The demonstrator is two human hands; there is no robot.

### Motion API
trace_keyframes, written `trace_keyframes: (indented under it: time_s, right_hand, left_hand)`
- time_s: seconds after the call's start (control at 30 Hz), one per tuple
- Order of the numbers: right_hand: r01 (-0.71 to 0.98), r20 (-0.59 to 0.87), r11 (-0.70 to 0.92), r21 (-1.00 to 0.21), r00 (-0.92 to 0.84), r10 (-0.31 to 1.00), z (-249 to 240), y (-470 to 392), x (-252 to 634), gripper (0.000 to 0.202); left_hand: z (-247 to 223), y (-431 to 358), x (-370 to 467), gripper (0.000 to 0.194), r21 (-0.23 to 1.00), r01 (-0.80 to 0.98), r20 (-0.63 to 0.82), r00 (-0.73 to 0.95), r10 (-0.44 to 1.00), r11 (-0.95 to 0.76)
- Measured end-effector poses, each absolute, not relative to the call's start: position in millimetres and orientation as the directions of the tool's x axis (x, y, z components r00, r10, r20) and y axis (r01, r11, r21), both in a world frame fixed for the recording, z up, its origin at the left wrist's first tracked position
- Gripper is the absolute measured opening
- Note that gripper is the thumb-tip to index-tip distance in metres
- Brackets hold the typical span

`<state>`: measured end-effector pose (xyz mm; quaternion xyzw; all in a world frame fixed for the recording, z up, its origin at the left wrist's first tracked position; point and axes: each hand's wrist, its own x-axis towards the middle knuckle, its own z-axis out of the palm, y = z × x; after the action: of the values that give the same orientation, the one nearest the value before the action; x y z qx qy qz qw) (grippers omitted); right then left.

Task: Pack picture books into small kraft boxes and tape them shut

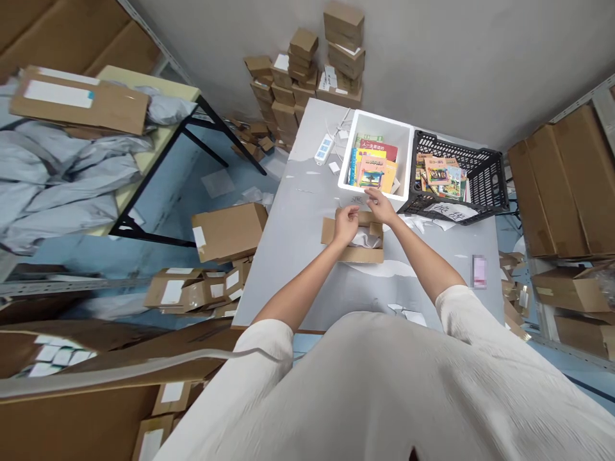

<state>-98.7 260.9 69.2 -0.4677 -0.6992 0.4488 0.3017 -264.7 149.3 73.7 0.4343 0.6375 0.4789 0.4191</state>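
We are holding our left hand (346, 225) and right hand (379, 207) at the small carton (360, 255), fingers half-bent — whether gripping, we cannot tell. It is sitting on the table (298, 256) before the white box (346, 148); an unheld flap (327, 230) could be snagging the pale filling (366, 239).

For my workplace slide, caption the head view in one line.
Left hand and right hand at an open cardboard box, near a white bin and black crate of books.

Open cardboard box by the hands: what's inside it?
Crumpled whitish material shows inside the open cardboard box. Anything beneath that material is covered, and the left hand hides part of the box's left side.
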Motion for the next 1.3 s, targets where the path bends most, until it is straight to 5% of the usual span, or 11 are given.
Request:
trace_keyframes:
  time_s: [0.13, 0.3, 0.43, 0.57, 0.7, 0.9, 1.3]
  right_hand:
    - [0.376, -0.008, 0.146, -0.915, -0.378, 0.926, 66, 248, -86, 0.062]
    - [0.435, 0.076, 0.158, -0.887, -0.201, 0.977, 60, 213, -57, 0.045]
    - [0.495, -0.008, 0.042, -0.868, -0.099, 0.995, 45, 179, -34, 0.041]
    - [0.484, -0.139, -0.114, -0.868, -0.015, 0.990, 30, 147, -21, 0.051]
    - [0.450, -0.274, -0.246, -0.858, 0.003, 0.962, 24, 124, -19, 0.057]
    - [0.405, -0.326, -0.280, -0.870, -0.047, 0.944, 27, 106, -26, 0.051]
    - [0.327, -0.359, -0.328, -0.887, -0.038, 0.933, 40, 82, -30, 0.047]
  left_hand:
    - [69, 146, -273, 0.034, 0.971, 0.154, -0.133, -0.287, 0.949, 0.183]
    - [62, 138, -283, 0.032, 0.964, 0.165, -0.148, -0.317, 0.937, 0.208]
    - [68, 122, -288, 0.035, 0.940, 0.250, -0.144, -0.326, 0.934, 0.232]
    - [75, 101, -295, 0.055, 0.840, 0.438, -0.103, -0.451, 0.887, 0.321]
    - [68, 83, -301, 0.079, 0.788, 0.340, -0.259, -0.574, 0.777, 0.513]
    - [46, 56, -303, 0.035, 0.851, 0.268, -0.316, -0.425, 0.848, 0.451]
    - [50, 27, -304, 0.040, 0.869, 0.323, -0.283, -0.296, 0.912, 0.375]
